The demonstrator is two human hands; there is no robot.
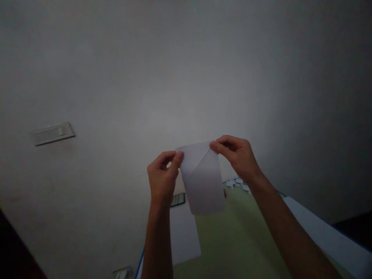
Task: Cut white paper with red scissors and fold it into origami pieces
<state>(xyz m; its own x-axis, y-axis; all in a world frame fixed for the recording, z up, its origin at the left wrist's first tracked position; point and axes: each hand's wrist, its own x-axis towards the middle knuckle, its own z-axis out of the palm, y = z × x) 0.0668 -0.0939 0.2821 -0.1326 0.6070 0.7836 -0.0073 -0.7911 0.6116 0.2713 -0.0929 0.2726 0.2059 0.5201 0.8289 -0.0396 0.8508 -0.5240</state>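
A white sheet of paper (205,190) hangs upright between my two hands, raised above the table. A diagonal crease or folded edge runs across its upper part. My left hand (164,172) pinches the top left corner between thumb and fingers. At the top right corner, my right hand (236,155) grips the paper in the same way, thumb in front. Behind and below the left wrist lies another white sheet (184,236), partly covered by my forearm.
The green tabletop (232,240) has a blue edge against the wall. Small white paper pieces (238,184) lie at its far side. A dark-edged phone-like object (178,199) sits behind my left wrist. Another white sheet (325,236) is at right. A switch plate (52,133) is on the wall.
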